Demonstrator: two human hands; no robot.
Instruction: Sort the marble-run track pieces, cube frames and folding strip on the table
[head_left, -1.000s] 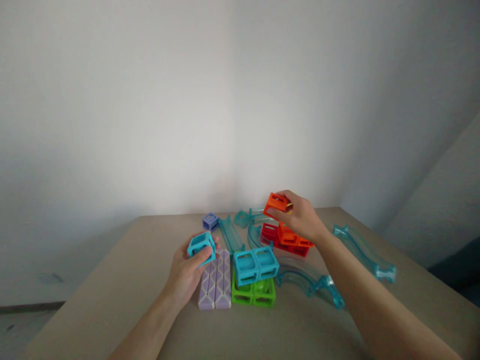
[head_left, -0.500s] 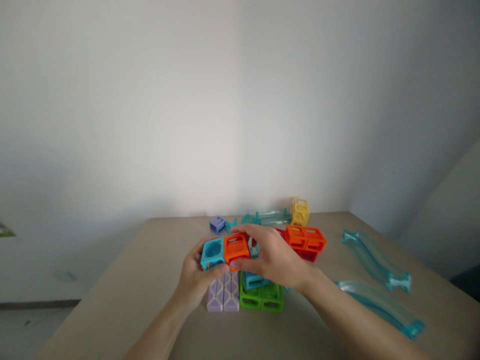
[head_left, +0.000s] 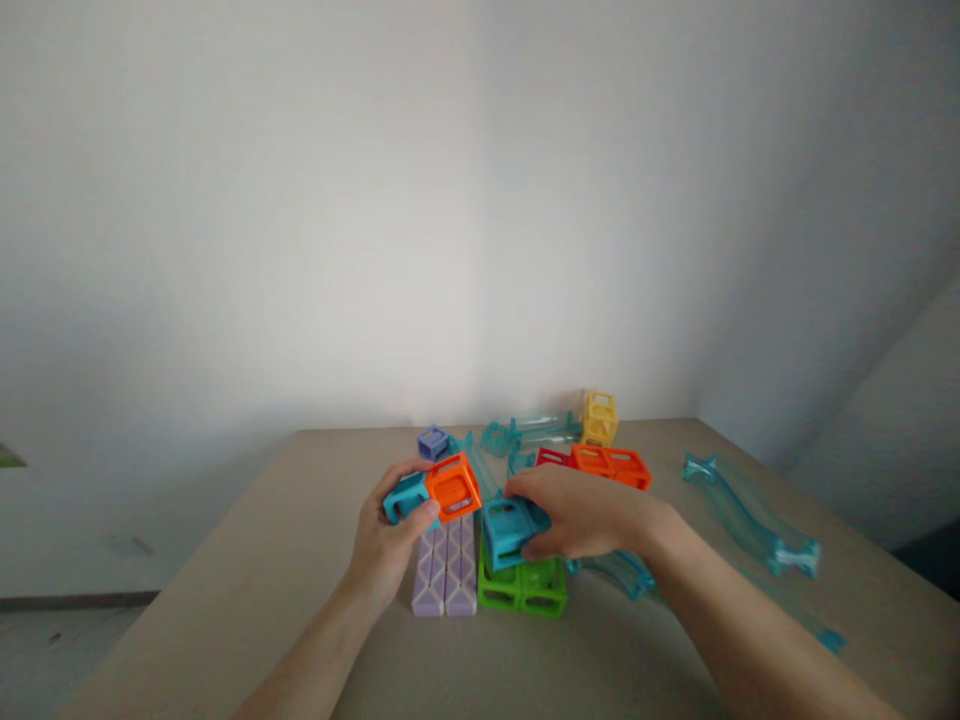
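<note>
My left hand [head_left: 379,545] grips a joined pair of hollow cube blocks, one blue [head_left: 405,495] and one orange [head_left: 454,487], tilted above the table. My right hand [head_left: 581,508] has thumb and fingers closed around another blue cube block [head_left: 508,530]. That cube is just over a green double block [head_left: 523,592]; whether they touch, I cannot tell. Beside the green block, under my left hand's blocks, lie two lavender bars [head_left: 445,580] with pale zigzag lines.
Behind my right hand are orange blocks [head_left: 611,465] and a red one [head_left: 552,457]. Clear teal track pieces [head_left: 750,515] lie on the right and at the back [head_left: 544,430]. A yellow block tower [head_left: 599,418] and a purple cube [head_left: 433,442] stand near the wall.
My right hand has let go of the orange block and moved down and right onto the blue cube above the green block. The pair in my left hand has tilted and shifted slightly left.
</note>
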